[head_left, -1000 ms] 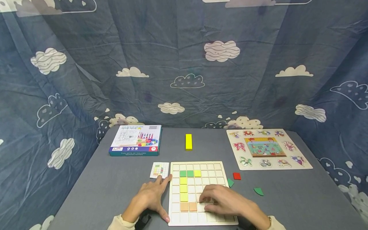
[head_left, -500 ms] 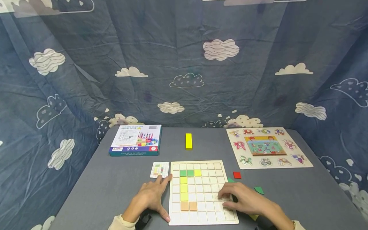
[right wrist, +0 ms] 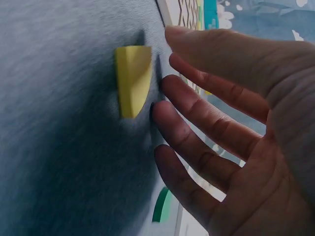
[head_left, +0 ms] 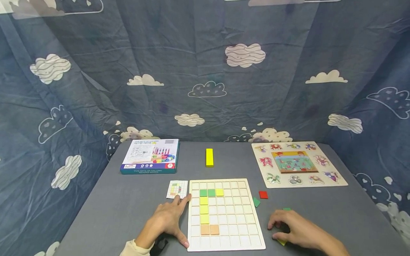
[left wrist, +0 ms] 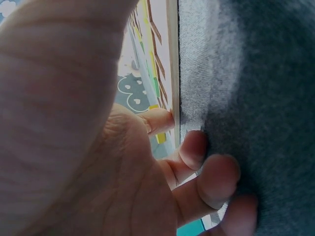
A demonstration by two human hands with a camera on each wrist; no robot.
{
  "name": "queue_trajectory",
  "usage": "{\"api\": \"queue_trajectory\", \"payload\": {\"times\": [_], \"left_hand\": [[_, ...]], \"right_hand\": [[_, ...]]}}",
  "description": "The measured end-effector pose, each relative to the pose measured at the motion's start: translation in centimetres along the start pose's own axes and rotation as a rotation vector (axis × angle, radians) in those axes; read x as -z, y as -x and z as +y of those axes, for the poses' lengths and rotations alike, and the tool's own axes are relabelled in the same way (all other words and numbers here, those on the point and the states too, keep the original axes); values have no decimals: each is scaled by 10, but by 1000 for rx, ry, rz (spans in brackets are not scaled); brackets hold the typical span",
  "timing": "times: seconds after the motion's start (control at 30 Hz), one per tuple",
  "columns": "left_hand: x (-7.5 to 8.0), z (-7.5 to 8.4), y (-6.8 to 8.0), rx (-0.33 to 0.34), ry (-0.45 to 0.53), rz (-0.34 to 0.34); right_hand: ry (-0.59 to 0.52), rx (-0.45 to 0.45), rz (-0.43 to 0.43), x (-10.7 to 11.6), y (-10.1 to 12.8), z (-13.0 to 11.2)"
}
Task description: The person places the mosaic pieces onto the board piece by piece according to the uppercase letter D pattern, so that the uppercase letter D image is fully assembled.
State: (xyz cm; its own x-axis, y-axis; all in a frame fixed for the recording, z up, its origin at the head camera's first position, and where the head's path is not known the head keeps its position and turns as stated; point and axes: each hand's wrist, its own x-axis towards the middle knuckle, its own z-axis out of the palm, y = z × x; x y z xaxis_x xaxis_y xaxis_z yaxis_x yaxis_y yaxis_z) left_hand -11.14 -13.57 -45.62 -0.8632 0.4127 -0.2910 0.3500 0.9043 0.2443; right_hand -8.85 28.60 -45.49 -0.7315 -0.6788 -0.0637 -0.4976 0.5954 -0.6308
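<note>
Yellow quarter-round piece (right wrist: 132, 83) lies flat on the grey tabletop (head_left: 128, 209) right of the grid board (head_left: 224, 213), under your loosely spread, empty right hand (head_left: 296, 231); pinch its edges squarely while the flat left hand (head_left: 166, 220) braces the board.

Grey cloth-covered tabletop (head_left: 128, 213), bearing a grid board (head_left: 224, 215), small pattern card (head_left: 177, 189), boxed toy (head_left: 150, 156), yellow block (head_left: 209, 157), animal puzzle (head_left: 298, 163), red (head_left: 263, 194), green (head_left: 256, 202) and yellow (right wrist: 132, 86) pieces
</note>
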Motion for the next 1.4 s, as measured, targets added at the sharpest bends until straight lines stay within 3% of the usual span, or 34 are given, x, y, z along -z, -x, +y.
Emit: {"api": "queue_trajectory", "payload": {"times": [0.3,0.57,0.9,1.07,1.27,1.4], "left_hand": [[-1,-1,0,-4,2,6],[-1,0,0,2,8,-3],[0,-1,1,-1,5,0],[0,0,1,-2,-3,5],[0,0,2,-6,-3,11],[0,0,1,-7,-3,15]], "right_hand": [[-29,-56,-34,0,15,7],[-20,29,-5,-3,18,11],[-73,6,-57,-2,14,6],[-111,40,-79,-1,12,5],[-98,177,-8,1,6,1],[-103,175,54,3,-5,-9]]}}
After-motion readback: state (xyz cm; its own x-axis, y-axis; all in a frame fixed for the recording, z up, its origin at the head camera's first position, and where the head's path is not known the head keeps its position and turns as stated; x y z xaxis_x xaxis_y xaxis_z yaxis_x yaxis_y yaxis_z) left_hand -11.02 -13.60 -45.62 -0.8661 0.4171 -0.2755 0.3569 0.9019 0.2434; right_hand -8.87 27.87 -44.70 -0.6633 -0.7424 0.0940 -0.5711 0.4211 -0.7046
